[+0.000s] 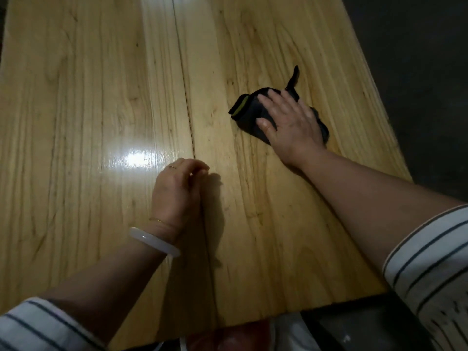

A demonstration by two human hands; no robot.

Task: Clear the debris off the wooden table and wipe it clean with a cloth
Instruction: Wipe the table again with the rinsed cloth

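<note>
Left hand (177, 188) rests loosely curled on the wooden table (76, 97), right hand (291, 120) pressed flat on the cloth (247, 110).

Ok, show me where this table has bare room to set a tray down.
The left plank, from the seam to its left edge, beyond the left hand: bare. Crowded on the right plank, where the right hand presses the cloth.

Dark floor (417, 72) runs along the right side. A white, dark-striped right sleeve (430, 274) fills the lower right corner, with a matching left sleeve (38, 328) opposite. A pale bangle (154, 241) sits just beside a thin gold bracelet (159, 221). Something reddish-brown (228, 338), perhaps a bag, lies dimly at the bottom.
</note>
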